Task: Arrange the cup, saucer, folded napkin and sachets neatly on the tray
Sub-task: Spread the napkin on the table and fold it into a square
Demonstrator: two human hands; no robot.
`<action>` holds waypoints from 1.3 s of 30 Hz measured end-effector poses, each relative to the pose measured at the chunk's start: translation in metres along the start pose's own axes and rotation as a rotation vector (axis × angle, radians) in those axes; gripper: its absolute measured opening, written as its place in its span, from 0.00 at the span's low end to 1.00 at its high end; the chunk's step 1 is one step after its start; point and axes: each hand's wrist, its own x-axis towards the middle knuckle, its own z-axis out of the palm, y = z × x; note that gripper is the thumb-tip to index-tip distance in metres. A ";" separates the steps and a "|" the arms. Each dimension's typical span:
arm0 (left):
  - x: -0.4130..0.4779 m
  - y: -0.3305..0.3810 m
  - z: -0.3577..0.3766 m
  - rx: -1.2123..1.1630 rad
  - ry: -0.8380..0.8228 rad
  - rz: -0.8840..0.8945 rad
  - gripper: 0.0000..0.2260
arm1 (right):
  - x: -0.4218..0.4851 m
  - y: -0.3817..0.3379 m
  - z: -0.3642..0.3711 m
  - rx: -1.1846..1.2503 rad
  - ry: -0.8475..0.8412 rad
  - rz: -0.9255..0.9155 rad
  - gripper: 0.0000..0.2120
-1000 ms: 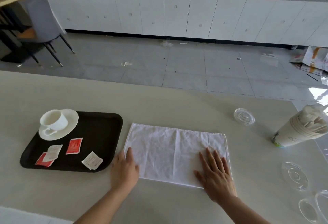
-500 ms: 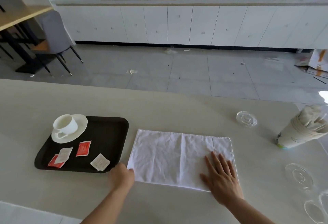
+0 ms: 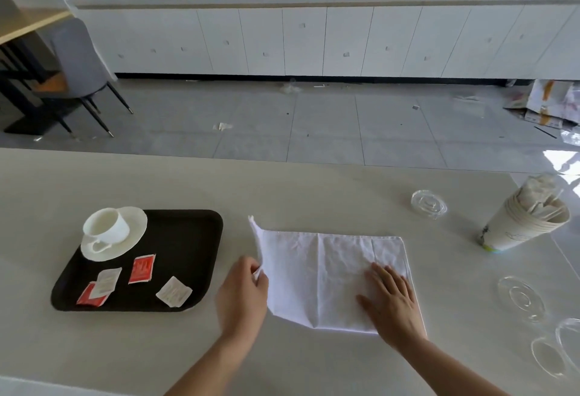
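White cloth napkin (image 3: 329, 270) on pale table (image 3: 282, 194), just right of dark rectangular tray (image 3: 188, 226). Left hand (image 3: 243, 295) grip pinches its raised left edge; right hand (image 3: 392, 304) flat, fingers apart, pinning it. Risk: uneven pull skews fold; weak pin lets cloth slide.

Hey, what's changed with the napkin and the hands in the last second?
The left hand, which lay flat at the left edge of the napkin, now pinches that edge and has lifted it off the table. The right hand still presses flat on its right part. The tray, cup, saucer and sachets are as before.
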 end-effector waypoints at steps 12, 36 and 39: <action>-0.025 0.069 0.039 -0.002 -0.009 0.547 0.12 | 0.108 -0.101 -0.086 1.172 -0.343 0.509 0.22; -0.098 0.118 0.127 0.050 -0.346 0.869 0.09 | 0.095 0.025 -0.075 0.696 -0.039 0.342 0.12; -0.102 0.118 0.137 0.089 -0.375 0.870 0.09 | 0.091 0.031 -0.070 0.681 -0.030 0.360 0.11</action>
